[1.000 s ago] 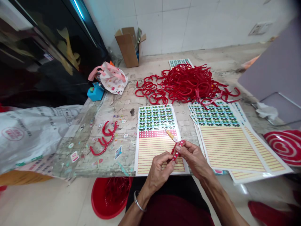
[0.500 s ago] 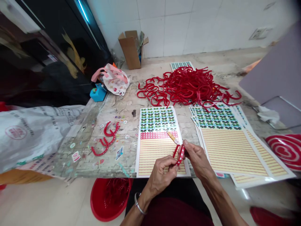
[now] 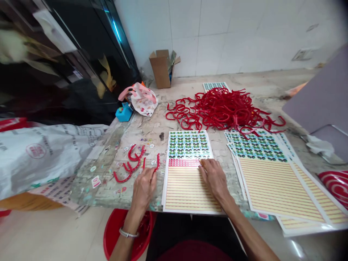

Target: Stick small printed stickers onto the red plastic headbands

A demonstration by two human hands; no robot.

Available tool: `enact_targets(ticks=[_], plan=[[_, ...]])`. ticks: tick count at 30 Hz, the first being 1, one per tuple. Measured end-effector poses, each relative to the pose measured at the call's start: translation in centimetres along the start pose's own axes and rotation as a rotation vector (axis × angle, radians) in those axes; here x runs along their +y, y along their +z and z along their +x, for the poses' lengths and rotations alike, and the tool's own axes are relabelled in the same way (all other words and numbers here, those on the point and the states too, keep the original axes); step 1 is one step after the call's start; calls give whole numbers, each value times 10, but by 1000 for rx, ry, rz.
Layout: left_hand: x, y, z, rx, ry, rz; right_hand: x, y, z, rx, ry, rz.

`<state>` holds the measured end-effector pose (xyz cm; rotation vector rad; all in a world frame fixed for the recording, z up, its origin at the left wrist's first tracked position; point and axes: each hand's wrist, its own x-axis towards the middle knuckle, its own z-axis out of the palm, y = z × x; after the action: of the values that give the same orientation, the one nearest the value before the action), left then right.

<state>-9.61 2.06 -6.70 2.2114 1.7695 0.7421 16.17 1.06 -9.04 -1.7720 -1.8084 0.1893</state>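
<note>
My left hand (image 3: pixel 145 186) is closed on a curved red band (image 3: pixel 158 162), at the table left of the sticker sheet. One end of the band carries pale dots. Beside it lie several more red bands (image 3: pixel 131 165), some dotted. My right hand (image 3: pixel 215 177) rests on the sticker sheet (image 3: pixel 190 192), its fingers closed around a small yellow pointed tool (image 3: pixel 201 161), mostly hidden by the hand. The sheet has green and blue pictures at the top, red dotted strips (image 3: pixel 182 163) below them, and bare yellowish lined backing lower down.
Behind the sheet is a large heap of red bands (image 3: pixel 225 108). More sticker sheets (image 3: pixel 274 185) overlap at right. A cardboard box (image 3: pixel 161 70), a patterned bag (image 3: pixel 144 99) and a blue tape dispenser (image 3: pixel 124 113) stand at the back left. A red bucket (image 3: pixel 111 232) is below the edge.
My left hand has carried the dotted red band left, down to the table beside the other bands. My right hand has let go of the band and grasped the yellow tool on the sheet.
</note>
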Motion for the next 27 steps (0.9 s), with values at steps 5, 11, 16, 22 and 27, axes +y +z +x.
enact_targets(ticks=[5, 11, 16, 22, 27], plan=[[-14, 4, 13, 169, -34, 115, 1, 9, 6, -11, 40, -129], [28, 30, 4, 118, 76, -173, 12, 15, 15, -73, 62, -6], [67, 66, -13, -40, 88, -347, 10, 16, 16, -74, 43, 3], [76, 87, -17, -76, 84, -376, 14, 1, 63, -25, 284, 123], [73, 87, -16, -54, 67, -447, 32, 13, 148, 19, 406, 111]])
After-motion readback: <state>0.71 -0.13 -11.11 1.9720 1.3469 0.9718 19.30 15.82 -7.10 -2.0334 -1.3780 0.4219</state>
